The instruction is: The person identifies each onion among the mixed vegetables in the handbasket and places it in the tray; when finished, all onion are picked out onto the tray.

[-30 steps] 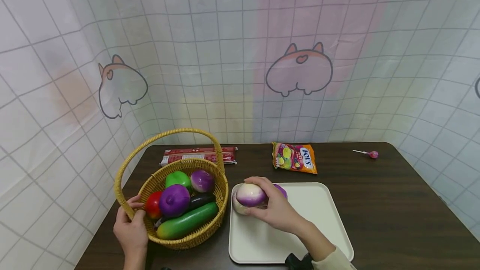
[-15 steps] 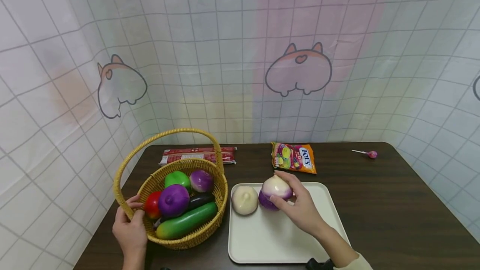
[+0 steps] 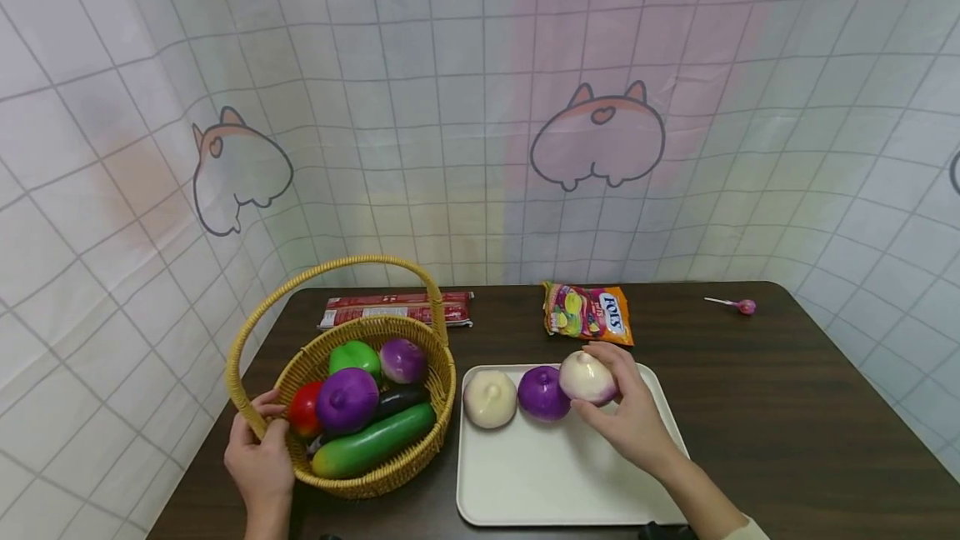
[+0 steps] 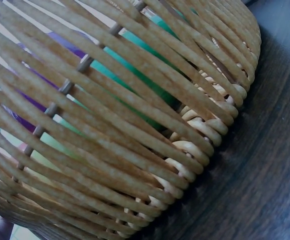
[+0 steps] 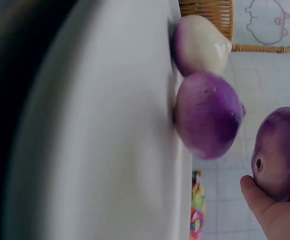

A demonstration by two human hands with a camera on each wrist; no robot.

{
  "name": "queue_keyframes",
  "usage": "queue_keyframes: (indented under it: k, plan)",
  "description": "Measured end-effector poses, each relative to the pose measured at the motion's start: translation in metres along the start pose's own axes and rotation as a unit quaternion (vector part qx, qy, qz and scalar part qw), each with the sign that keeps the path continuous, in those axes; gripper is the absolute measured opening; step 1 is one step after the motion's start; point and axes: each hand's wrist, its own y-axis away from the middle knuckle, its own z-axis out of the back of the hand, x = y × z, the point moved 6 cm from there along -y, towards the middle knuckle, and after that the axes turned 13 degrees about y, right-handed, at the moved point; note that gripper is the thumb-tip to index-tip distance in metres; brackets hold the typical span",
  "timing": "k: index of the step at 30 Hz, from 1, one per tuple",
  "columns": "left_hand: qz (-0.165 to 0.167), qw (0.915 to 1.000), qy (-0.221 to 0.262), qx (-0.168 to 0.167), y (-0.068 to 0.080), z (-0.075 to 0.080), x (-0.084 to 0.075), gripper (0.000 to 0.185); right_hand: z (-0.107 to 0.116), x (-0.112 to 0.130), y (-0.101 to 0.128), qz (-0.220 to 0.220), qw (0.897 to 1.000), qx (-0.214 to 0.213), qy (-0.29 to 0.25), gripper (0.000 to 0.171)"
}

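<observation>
White-purple onion held in right hand, tip up-left

Purples, greens and straw yellow on a dark brown surface.

My right grip has a white onion shading to purple; beside it sit an all-purple onion and a creamy white one on the off-white tray. My left grip meets the straw-yellow basket of green, purple and red vegetables. Behind: a red packet, an orange sweet bag, a pink lollipop, and a white checked backdrop with orange-and-white cartoon animals.
</observation>
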Motion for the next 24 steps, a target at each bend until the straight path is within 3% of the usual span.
queue_keyframes:
  k: [7,18,24]
  plan:
    - [0.003,1.0,-0.003,-0.001,-0.001,0.001,0.001,0.018,0.007,-0.016,0.004,-0.011,0.999,-0.031,0.017,0.068]
    - [0.002,1.0,-0.001,-0.002,0.001,-0.002,-0.001,0.017,0.014,-0.04,0.01,-0.067,0.995,-0.063,0.045,0.066]
    - [0.0,1.0,0.002,-0.002,0.001,0.0,-0.002,0.018,0.013,-0.05,0.012,-0.099,0.992,-0.052,0.051,0.067]
